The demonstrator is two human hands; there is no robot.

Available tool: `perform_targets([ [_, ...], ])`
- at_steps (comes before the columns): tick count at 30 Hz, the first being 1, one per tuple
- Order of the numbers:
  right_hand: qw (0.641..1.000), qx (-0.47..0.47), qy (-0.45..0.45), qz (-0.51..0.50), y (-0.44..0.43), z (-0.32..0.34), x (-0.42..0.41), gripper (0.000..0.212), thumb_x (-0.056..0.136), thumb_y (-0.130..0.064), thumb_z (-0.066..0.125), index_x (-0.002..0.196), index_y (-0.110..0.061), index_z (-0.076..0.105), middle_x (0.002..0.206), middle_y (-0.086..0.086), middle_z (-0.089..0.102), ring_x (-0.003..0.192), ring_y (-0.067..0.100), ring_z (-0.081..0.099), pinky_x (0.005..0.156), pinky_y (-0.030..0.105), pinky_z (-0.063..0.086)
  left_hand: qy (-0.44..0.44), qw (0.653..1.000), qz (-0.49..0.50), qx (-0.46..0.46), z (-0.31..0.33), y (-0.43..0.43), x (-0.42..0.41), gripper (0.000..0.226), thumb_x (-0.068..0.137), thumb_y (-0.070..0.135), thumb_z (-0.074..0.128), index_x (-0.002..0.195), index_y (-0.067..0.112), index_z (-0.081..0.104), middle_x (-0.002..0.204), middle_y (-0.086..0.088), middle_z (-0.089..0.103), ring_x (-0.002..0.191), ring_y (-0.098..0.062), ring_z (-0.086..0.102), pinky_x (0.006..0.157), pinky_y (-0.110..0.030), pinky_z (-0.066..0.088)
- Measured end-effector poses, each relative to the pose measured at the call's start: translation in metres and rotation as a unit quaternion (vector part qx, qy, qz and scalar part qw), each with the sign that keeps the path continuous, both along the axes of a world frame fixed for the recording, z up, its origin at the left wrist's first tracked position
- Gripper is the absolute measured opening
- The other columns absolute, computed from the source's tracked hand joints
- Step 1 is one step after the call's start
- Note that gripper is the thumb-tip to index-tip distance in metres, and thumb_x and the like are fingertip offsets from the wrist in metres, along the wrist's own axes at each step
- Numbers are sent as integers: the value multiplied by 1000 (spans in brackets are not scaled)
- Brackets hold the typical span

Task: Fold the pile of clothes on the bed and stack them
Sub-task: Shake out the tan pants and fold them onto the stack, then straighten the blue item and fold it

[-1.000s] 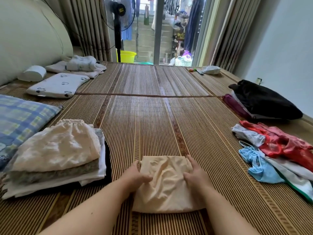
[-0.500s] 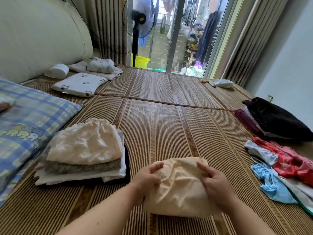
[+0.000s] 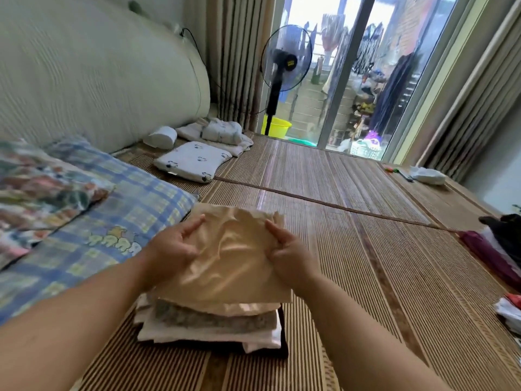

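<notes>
Standing fan in front of glass door, yellow basin behind its pole. Blue checked pillow at left; small white printed pillow and white roll beyond it.

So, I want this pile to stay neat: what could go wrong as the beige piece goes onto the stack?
1. The beige garment, gripped at its sides by the left hand and right hand, is bunched and wrinkled in the middle; set down like that, it may land lumpy or unfold.
2. The stack below has uneven layers, white cloth sticking out at the front, so another piece could make it lean or slide.
</notes>
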State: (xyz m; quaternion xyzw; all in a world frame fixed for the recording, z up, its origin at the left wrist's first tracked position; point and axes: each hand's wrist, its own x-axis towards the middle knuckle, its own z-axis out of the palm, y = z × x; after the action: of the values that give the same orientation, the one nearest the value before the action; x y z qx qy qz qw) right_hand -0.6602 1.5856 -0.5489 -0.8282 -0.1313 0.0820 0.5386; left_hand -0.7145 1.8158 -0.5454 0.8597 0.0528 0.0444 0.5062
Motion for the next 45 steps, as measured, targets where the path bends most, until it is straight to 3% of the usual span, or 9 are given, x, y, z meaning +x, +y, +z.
perform_targets([
  [2,998,-32,48,10,19,-16,8,53,93,-1,46,141,-23,46,140,-8,43,120,14,49,102,24,42,70,994,-1,82,-22,10,11,79,76,14,60,148,33,33,147,-5,41,108,-16,52,83,-21,42],
  [4,992,-114,57,-23,31,-34,16,43,98,-32,42,140,-26,44,145,6,41,126,25,46,111,44,34,141,972,31,188,-41,7,19,81,75,24,57,148,39,26,158,-10,11,134,-33,32,107,-38,32],
  [7,925,-360,-121,-3,40,-52,28,56,92,-61,23,146,-51,13,159,-11,-2,146,21,-4,114,54,-5,40,961,25,273,-58,-2,32,70,78,47,34,145,50,16,157,12,-17,144,-23,-8,114,-53,-4],
  [9,892,-401,-194,71,52,-57,33,64,89,-71,18,148,-50,4,159,-16,-9,145,14,-19,110,52,-18,15,944,-54,325,-66,-7,43,78,76,46,25,151,43,3,159,14,-18,144,-13,-20,113,-50,-16],
  [20,869,-481,-65,93,41,-65,51,90,80,-81,30,152,-28,14,161,-3,12,148,22,6,110,65,-5,188,898,-88,387,-62,-30,61,98,73,64,39,154,23,1,162,2,3,148,-19,0,117,-53,9],
  [27,912,-388,-131,-1,-47,-53,-10,87,81,-81,27,151,-40,-5,161,-8,-10,147,17,-12,112,56,-12,22,918,-143,368,-52,-110,23,87,83,51,44,151,37,-9,159,8,-18,142,-12,-26,113,-53,-12],
  [33,919,-362,-121,-100,-201,-39,-79,82,84,-72,40,151,-40,3,161,-8,-3,148,13,-8,111,54,-13,-60,908,-241,337,-48,-260,-15,82,85,47,51,149,47,0,160,13,-10,145,-10,-16,115,-52,-5],
  [38,892,-398,-61,-206,-359,-41,-130,74,86,-61,49,149,-41,14,161,-6,5,148,17,4,114,57,0,-58,850,-361,378,-50,-393,-34,85,84,54,54,145,53,-5,159,13,-14,147,-13,-13,115,-55,-4],
  [45,855,-396,16,-336,-525,-77,-169,69,85,-54,54,147,-37,29,155,-7,25,142,13,24,115,41,23,-98,762,-454,452,-59,-540,-29,86,85,47,56,144,52,-7,160,13,-11,148,-20,-1,115,-57,5],
])
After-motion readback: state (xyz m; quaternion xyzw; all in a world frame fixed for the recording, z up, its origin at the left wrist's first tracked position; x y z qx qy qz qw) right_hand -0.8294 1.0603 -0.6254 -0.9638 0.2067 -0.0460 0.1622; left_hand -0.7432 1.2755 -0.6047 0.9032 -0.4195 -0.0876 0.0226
